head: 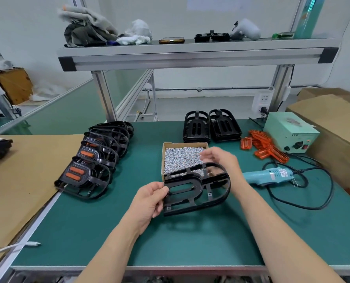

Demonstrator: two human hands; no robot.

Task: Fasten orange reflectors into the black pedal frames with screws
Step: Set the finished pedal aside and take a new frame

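My left hand [149, 198] grips the near left edge of a black pedal frame [196, 186], holding it tilted above the green table [112, 231]. The frame holds no reflector. My right hand [221, 160] hovers blurred behind the frame's far side, over the cardboard box of small silver screws [182, 158], fingers loosely spread and holding nothing I can see. Loose orange reflectors [261, 146] lie in a pile at the right. A row of frames with orange reflectors fitted [92, 160] leans at the left.
Two stacks of empty black frames [210, 125] stand at the back. A blue electric screwdriver [270, 175] with a black cable lies right of the box, near a pale green power unit [290, 131]. Cardboard boxes sit far right; brown cardboard covers the left bench.
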